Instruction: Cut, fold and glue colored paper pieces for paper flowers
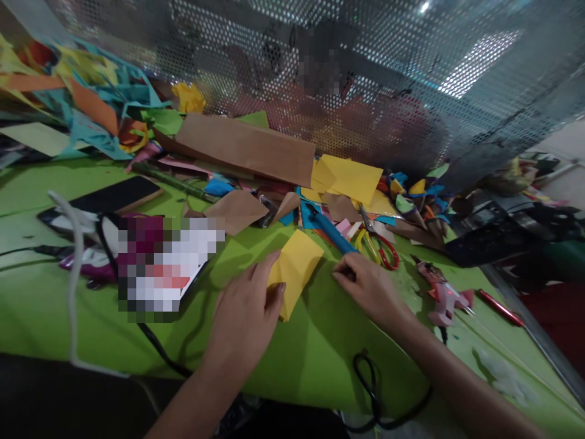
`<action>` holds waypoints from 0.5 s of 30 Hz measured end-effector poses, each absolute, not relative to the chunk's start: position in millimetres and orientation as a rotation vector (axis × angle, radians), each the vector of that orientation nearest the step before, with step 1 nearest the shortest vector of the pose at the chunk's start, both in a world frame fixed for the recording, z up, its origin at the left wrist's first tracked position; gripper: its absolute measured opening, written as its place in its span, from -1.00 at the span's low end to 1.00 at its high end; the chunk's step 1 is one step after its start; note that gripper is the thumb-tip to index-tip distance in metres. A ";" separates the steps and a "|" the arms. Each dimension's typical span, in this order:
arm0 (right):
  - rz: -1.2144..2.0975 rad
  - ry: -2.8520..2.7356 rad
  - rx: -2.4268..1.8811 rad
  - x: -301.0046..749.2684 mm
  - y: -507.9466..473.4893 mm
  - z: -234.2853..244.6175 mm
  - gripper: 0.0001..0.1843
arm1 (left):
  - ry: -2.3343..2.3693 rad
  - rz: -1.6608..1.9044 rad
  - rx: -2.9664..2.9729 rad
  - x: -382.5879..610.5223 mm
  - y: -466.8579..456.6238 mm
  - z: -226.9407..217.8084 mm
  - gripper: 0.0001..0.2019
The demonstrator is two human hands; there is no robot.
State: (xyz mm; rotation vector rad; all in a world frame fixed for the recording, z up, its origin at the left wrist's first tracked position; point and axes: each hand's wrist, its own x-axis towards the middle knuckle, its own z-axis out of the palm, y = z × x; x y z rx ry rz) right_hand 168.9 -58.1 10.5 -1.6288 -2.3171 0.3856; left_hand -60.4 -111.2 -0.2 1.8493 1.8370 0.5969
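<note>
My left hand (249,311) rests on the green table cover, thumb and fingers pinching the near left edge of a folded yellow paper square (297,268). My right hand (370,288) lies to the right of that paper, fingers curled on the table with the fingertips near the end of a blue pen-like tool (331,233). Whether the right fingers hold anything is hidden.
Scissors with red and yellow handles (381,247), a pink glue gun (441,296), a red pen (500,308), brown paper (247,146), yellow sheets (350,177), coloured scraps, a dark phone (114,195), black cables (375,396), a white cord (73,286), a perforated metal screen (320,55).
</note>
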 end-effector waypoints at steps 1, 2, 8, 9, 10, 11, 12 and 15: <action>0.372 -2.309 -1.640 169.7 -57.9 10.3 -0.89 | 1.834 0.587 1.850 -60.4 -111.3 -0.1 -0.55; 0.374 -2.308 -1.645 170.5 -57.7 10.2 -0.89 | 1.832 0.581 1.851 -60.5 -111.2 -0.1 -0.55; 0.377 -2.306 -1.673 175.4 -58.7 10.1 -0.90 | 1.845 0.580 1.843 -60.0 -111.1 0.4 -0.56; 0.379 -2.305 -1.678 176.4 -58.9 10.2 -0.90 | 1.844 0.578 1.840 -59.9 -111.1 0.6 -0.56; 0.397 -2.313 -1.671 177.5 -59.1 10.3 -0.90 | 1.843 0.578 1.837 -59.7 -111.1 0.8 -0.56; 0.420 -2.323 -1.660 178.7 -59.3 10.4 -0.90 | 1.841 0.576 1.835 -59.7 -111.0 0.9 -0.55; 0.434 -2.325 -1.655 179.9 -59.4 10.5 -0.90 | 1.841 0.574 1.835 -59.7 -110.9 0.8 -0.55; 0.404 -2.283 -1.690 184.0 -59.3 10.9 -0.90 | 1.843 0.570 1.842 -60.1 -110.6 0.0 -0.55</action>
